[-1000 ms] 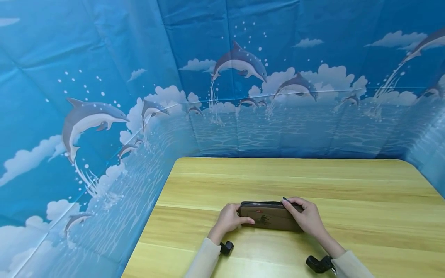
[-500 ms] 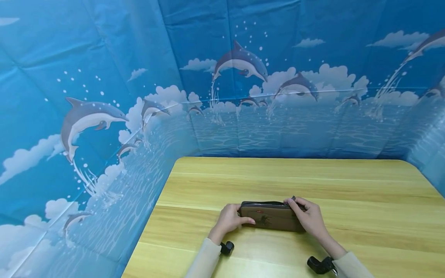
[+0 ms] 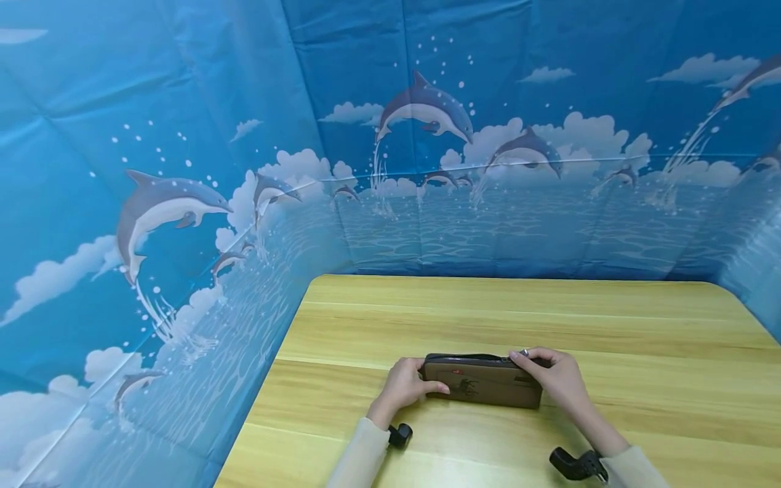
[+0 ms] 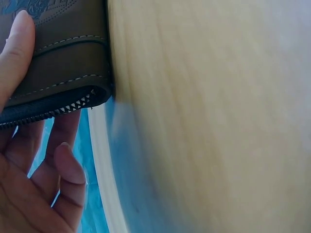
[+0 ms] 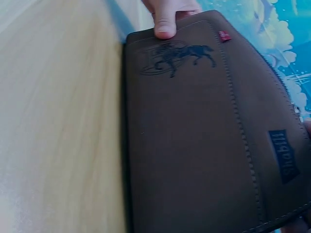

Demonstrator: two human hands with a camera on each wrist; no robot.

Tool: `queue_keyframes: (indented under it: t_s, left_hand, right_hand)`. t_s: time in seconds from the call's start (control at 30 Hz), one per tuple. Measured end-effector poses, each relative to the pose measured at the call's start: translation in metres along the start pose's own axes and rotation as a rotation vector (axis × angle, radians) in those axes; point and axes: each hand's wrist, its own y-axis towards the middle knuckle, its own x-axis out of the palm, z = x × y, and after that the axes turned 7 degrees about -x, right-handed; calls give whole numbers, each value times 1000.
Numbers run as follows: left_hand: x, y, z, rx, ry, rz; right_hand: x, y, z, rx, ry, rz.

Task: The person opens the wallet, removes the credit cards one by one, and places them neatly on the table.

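Right hand [image 3: 552, 376]: since the earlier view it had moved to the right along the upper edge of the brown wallet [image 3: 488, 388], close to the right end. Its thumb and fingers were together on this edge; whether they pinched the zip's pull itself, I could not tell.
Left hand [image 3: 405, 384]: it had kept its place, gripping the left end, the thumb on the front and fingers behind.
Brown wallet: it stood on its long side upon the tabletop [image 3: 641, 339], between both hands.
Long axis: it ran from left to right before the person, so most of the wallet lay to the left of the right hand, which was the nearer one to the slider [image 5: 296, 109].
Zip teeth [image 4: 77, 103]: they showed along the upper edge and around the left end.
Front face: it looked matte, like leather, with a dark horse print [image 5: 180, 56], a small red tag [image 5: 224, 36], a dark lettered patch [image 5: 284, 155] and a stitched seam.
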Motion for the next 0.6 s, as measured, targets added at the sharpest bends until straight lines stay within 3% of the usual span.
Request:
queue_keyframes:
  t_s: [0.27,0.6]
  left_hand:
    - [-1,-1,0,11,5,12]
    - [-1,-2,0,-9,2,4]
  right_hand:
    - [-7,2,-6,95,96,-69]
    - [-10,1,-6,96,187,-87]
